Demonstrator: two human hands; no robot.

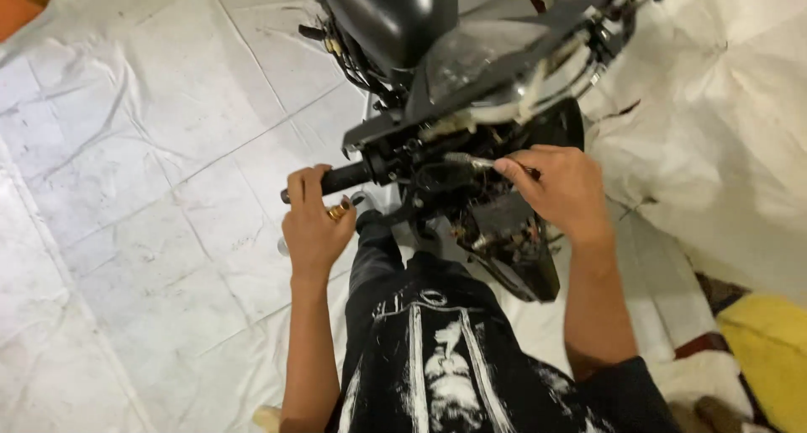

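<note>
A black motorbike front end (471,71) stands before me with its headlight cover off and wiring exposed. My left hand (315,223), wearing a gold ring, is wrapped around the black left handlebar grip (345,178). My right hand (559,189) pinches a thin metal tool (471,160), and its tip points into the open handlebar housing (429,168) among the cables. The tool's far end is hidden by my fingers.
A creased white sheet (143,189) covers the floor to the left and drapes up on the right. The black front mudguard (391,17) sits at the top. A yellow object (769,349) lies at the lower right. My black printed shirt fills the bottom centre.
</note>
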